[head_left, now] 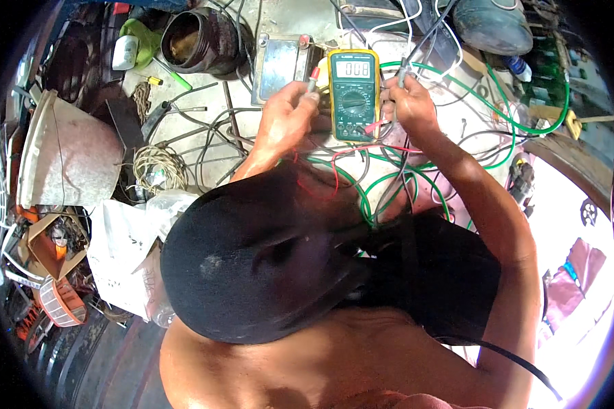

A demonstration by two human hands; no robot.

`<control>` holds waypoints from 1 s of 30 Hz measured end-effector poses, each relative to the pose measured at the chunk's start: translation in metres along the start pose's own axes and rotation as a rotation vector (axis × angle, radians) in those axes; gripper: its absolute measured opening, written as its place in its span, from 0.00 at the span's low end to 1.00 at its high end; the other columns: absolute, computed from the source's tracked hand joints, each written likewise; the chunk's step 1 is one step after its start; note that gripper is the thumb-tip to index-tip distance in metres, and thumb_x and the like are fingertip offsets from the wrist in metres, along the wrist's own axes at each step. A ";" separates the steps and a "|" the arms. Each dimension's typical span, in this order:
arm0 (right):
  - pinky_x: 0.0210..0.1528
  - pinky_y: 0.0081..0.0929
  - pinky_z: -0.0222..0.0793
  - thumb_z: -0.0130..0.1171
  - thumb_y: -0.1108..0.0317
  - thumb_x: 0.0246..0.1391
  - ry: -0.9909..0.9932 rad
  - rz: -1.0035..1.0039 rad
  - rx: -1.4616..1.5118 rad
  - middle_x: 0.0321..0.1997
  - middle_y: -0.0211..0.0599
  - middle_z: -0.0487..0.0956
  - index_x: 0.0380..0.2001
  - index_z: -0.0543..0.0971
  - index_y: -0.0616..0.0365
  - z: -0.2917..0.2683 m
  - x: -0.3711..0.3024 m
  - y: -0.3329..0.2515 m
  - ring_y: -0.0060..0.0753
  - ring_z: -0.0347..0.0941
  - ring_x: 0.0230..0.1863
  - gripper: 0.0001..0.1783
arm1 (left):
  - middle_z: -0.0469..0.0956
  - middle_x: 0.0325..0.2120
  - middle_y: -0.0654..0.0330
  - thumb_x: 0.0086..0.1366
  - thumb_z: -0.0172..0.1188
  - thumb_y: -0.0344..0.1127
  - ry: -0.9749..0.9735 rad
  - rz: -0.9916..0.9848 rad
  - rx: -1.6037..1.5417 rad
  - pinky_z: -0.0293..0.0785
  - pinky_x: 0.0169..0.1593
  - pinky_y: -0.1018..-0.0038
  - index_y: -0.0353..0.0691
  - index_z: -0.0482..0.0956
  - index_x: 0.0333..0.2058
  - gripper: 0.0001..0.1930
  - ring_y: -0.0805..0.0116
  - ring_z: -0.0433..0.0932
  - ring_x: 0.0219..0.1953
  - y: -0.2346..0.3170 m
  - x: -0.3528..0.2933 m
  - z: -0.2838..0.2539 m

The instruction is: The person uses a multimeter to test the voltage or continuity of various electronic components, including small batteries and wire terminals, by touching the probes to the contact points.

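A digital multimeter (354, 102) with a yellow edge and a lit display lies face up between my hands. My left hand (283, 121) is closed, its thumb and fingers pinching a grey plug with a red tip (314, 76) beside the meter's left edge. On the other side my right hand (413, 105) is closed round a grey cable end (403, 73). Its fingertips are close to the meter's right edge; whether they touch it is unclear. A pinkish-red lead plug (372, 127) sits at the meter's lower right, and a thin red wire (351, 150) runs below.
Behind the meter stands a battery (280, 65), with a dark pot (196, 42) to its left. Black cables and a green cable (457, 76) tangle over the surface. A pale bucket (71, 153), a wire coil (158, 168) and a white bag (123, 242) crowd the left.
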State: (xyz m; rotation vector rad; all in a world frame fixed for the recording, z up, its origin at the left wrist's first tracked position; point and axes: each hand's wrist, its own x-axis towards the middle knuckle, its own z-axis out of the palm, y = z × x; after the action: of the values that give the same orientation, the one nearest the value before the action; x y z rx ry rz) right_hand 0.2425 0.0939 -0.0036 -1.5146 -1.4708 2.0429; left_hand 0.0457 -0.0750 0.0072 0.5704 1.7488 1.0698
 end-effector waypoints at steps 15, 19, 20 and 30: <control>0.44 0.35 0.76 0.64 0.55 0.59 -0.067 -0.213 -0.391 0.37 0.47 0.86 0.48 0.81 0.65 -0.003 0.021 0.014 0.38 0.84 0.39 0.23 | 0.84 0.37 0.42 0.68 0.63 0.41 -0.053 0.177 0.450 0.79 0.47 0.62 0.41 0.74 0.62 0.25 0.52 0.86 0.40 0.010 -0.004 0.024; 0.42 0.34 0.75 0.63 0.57 0.61 -0.125 -0.234 -0.373 0.34 0.44 0.85 0.48 0.81 0.64 -0.006 0.024 0.016 0.35 0.82 0.35 0.21 | 0.83 0.32 0.39 0.68 0.61 0.41 -0.010 0.275 0.525 0.80 0.41 0.53 0.43 0.72 0.61 0.24 0.38 0.85 0.36 0.007 -0.001 0.030; 0.42 0.34 0.75 0.63 0.57 0.61 -0.125 -0.234 -0.373 0.34 0.44 0.85 0.48 0.81 0.64 -0.007 0.025 0.019 0.35 0.82 0.35 0.21 | 0.83 0.32 0.39 0.68 0.61 0.41 -0.011 0.275 0.525 0.80 0.41 0.53 0.43 0.72 0.61 0.24 0.38 0.85 0.36 0.005 -0.001 0.031; 0.38 0.30 0.75 0.61 0.60 0.64 -0.156 -0.282 -0.286 0.33 0.41 0.85 0.47 0.81 0.66 -0.006 0.029 0.030 0.26 0.79 0.33 0.19 | 0.83 0.29 0.38 0.68 0.60 0.42 -0.048 0.279 0.714 0.78 0.38 0.46 0.41 0.70 0.61 0.25 0.34 0.83 0.33 0.012 -0.001 0.032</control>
State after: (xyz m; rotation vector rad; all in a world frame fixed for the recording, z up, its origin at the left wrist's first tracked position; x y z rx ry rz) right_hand 0.2453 0.1018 -0.0453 -1.1707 -1.9817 1.8803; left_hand 0.0737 -0.0565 0.0134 1.2959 2.0340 0.5715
